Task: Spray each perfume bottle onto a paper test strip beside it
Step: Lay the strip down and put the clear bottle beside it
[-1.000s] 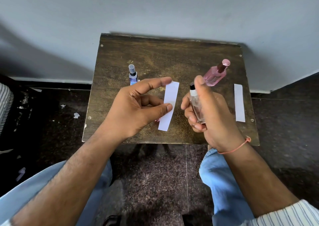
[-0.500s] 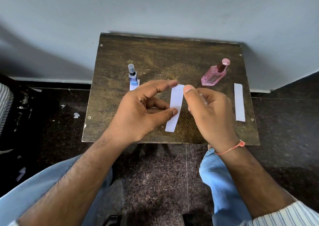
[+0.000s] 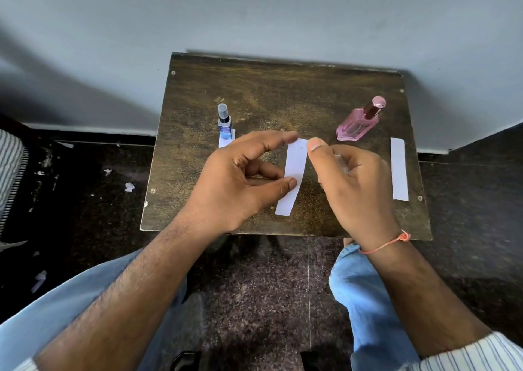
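Presently, both hands work over the middle paper strip (image 3: 294,176), which lies flat on the small wooden table (image 3: 283,93). Left hand (image 3: 240,183): index finger and thumb spread wide in a C, straight, tips at or just over the strip's left edge; it grips nothing. Likely bracing the paper so spray does not shift it. Right hand (image 3: 353,183): fingers curled around a small clear bottle (image 3: 339,162), of which only a glassy glint shows between thumb and knuckles; index fingertip raised at the strip's far end, probably on the sprayer head, though the nozzle is hidden.

Blue bottle (image 3: 225,124), slim with a translucent cap, stands upright at the far left, on or against a second strip (image 3: 223,142) that is mostly hidden. Pink bottle (image 3: 358,125), faceted glass with a rosy metallic cap, stands well to the right; a third strip (image 3: 399,169) lies just beside it, near the table's right edge.

Strips are matte white, thin, long rectangles. Tabletop is dark, worn, mottled, with screws at the corners.

Judgement: middle bottle's spraying is in hand; pink bottle still capped.
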Motion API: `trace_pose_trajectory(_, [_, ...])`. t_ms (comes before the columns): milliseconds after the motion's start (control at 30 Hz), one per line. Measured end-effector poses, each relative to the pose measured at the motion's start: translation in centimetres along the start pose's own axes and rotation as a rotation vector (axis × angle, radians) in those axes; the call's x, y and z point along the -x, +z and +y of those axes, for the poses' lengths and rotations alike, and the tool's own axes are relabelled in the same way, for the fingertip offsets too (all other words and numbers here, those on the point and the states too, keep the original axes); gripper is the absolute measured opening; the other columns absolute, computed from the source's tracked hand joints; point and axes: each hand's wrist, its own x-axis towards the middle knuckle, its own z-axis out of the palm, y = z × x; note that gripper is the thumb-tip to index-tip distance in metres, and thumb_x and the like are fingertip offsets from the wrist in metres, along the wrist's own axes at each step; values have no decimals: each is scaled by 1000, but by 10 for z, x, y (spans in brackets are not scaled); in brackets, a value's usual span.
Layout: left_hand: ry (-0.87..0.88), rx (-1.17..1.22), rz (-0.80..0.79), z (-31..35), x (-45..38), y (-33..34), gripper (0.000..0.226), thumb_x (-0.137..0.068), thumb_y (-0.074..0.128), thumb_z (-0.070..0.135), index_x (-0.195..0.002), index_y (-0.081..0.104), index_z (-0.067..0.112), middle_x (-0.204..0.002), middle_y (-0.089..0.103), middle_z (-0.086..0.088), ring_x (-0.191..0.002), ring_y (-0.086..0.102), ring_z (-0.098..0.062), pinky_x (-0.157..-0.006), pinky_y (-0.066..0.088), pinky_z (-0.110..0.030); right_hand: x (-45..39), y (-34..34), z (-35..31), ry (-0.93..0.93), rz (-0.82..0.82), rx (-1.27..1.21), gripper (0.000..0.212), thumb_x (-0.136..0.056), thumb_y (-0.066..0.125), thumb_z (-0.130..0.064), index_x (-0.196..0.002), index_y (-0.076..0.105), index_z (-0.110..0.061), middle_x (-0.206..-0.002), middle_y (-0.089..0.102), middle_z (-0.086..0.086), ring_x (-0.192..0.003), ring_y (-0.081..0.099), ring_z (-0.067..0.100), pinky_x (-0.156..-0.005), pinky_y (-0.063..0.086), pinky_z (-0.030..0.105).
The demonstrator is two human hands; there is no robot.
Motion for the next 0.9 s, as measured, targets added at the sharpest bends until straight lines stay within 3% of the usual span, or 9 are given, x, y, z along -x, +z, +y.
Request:
trace_pose_trajectory(100, [2, 1, -3, -1, 0, 1, 61, -85, 85, -8, -140, 70, 15, -140, 67, 3, -87, 80, -18, -78, 64, -25, 1, 0, -1, -4, 10, -11, 65, -92, 57, -62, -55, 39, -11, -51, 30, 0, -53, 30, 20, -54, 28, 43])
trace_pose_trajectory(267, [-1, 3, 0, 0, 0, 0, 62, -85, 86, -7, -140, 70, 15, -140, 67, 5, -89, 81, -20, -79, 64, -24, 0, 0, 0, -20, -19, 0, 76, -95, 53, -69, -60, 51, -2, -59, 47, 21, -59, 47, 38, -57, 40, 50])
trace_pose_trajectory(533, [-8, 3, 8, 0, 0, 0, 62, -85, 86, -7, -140, 70, 16, -141, 67, 4, -86, 80, -15, -77, 64, -24, 0, -2, 0, -21, -28, -15, 70, -91, 54, -62, -59, 52, 0, -59, 49, 25, -60, 48, 42, -58, 42, 51])
trace_pose_trajectory(700, [-7, 2, 12, 0, -1, -1, 61, -85, 86, -6, -139, 70, 17, -142, 68, 5, -90, 81, -24, -78, 66, -29, -3, -2, 2, -5, -30, -69, 78, -94, 54, -68, -62, 50, 3, -63, 51, 30, -61, 50, 43, -61, 46, 54])
trace_pose_trajectory(900, [-14, 11, 8, 0, -1, -1, 62, -85, 86, -6, -141, 69, 15, -142, 67, 5, -87, 80, -16, -79, 65, -26, -2, -2, 4, -19, -20, -79, 70, -93, 55, -61, -58, 49, -1, -59, 48, 27, -59, 47, 43, -59, 43, 54])
